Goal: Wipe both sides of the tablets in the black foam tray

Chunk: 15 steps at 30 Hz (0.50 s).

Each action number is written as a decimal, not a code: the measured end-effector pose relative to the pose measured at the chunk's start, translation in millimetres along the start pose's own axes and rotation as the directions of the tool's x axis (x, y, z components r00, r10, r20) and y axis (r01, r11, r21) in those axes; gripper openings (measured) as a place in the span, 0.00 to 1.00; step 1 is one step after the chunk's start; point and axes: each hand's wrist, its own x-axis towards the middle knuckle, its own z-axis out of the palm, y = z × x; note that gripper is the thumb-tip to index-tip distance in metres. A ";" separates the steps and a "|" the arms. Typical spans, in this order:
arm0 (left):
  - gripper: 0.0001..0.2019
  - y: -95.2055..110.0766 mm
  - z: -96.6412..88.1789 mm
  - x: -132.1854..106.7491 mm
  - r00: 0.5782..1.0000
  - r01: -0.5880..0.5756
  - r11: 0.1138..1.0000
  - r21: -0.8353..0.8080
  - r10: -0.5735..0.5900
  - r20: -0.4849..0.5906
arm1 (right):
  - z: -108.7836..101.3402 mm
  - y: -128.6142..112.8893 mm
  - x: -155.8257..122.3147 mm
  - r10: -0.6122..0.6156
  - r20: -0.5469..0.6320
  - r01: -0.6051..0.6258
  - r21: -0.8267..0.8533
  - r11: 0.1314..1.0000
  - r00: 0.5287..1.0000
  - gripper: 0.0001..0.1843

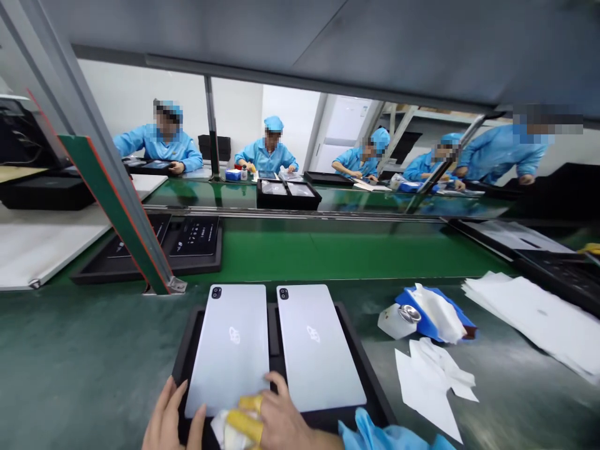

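- The right hand [276, 419], fingers curled, pressed a white cloth [225, 428] against the near edge of the left tablet [229, 347].
- The left hand [171, 419] lay open, fingers flat, on the near left corner of the black tray [274, 325].
- A second tablet [316, 347] lay just beside the first in that tray.
- Loose wipes [434, 381] lay to the right; workers [267, 150] sat beyond the green belt [328, 250].
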 end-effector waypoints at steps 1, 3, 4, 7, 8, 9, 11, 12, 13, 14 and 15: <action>0.27 -4.7 -1.4 1.4 1.000 -0.011 0.999 -0.031 0.011 0.015 | -9.5 5.6 11.8 0.050 0.010 -0.050 0.024 0.998 0.999 0.28; 0.25 -11.2 -5.3 4.2 0.999 -0.015 0.998 -0.063 0.018 0.036 | -31.0 19.8 39.8 0.210 0.027 -0.211 0.035 0.977 0.977 0.29; 0.25 -13.2 -7.2 5.3 0.999 -0.014 0.998 -0.069 0.017 0.037 | -39.6 25.9 51.9 0.295 0.029 -0.295 0.015 0.955 0.955 0.28; 0.25 -17.6 -10.4 7.2 0.999 -0.029 0.997 -0.069 0.030 0.012 | -44.2 26.0 62.7 0.382 0.083 -0.378 -0.054 0.924 0.921 0.27; 0.25 -19.3 -10.3 7.4 0.999 -0.040 0.997 -0.064 0.040 0.009 | -38.8 18.7 57.3 0.347 0.115 -0.344 -0.049 0.938 0.931 0.28; 0.25 -20.9 -9.7 7.6 0.999 -0.046 0.997 -0.057 0.047 0.016 | -31.6 8.7 49.0 0.291 0.148 -0.292 -0.020 0.956 0.945 0.28; 0.25 -22.6 -7.9 7.5 0.999 -0.039 0.998 -0.045 0.040 0.015 | -17.1 -13.7 30.5 0.189 0.194 -0.215 0.125 0.969 0.963 0.25; 0.25 -21.9 -7.1 7.3 0.999 -0.030 0.999 -0.043 0.031 0.010 | -13.0 -23.2 23.4 0.178 0.207 -0.226 0.237 0.945 0.962 0.22; 0.25 -20.0 -6.9 6.9 1.000 -0.016 0.999 -0.046 0.016 0.005 | -12.6 -30.2 19.0 0.209 0.220 -0.281 0.376 0.883 0.953 0.20; 0.25 -16.7 -7.2 6.4 1.000 0.005 0.999 -0.054 -0.005 -0.002 | -16.5 -33.8 17.5 0.269 0.234 -0.354 0.516 0.780 0.934 0.20; 0.24 -12.2 -8.2 5.8 0.999 0.033 0.997 -0.065 -0.034 -0.013 | -24.8 -34.1 18.3 0.341 0.242 -0.415 0.627 0.659 0.908 0.22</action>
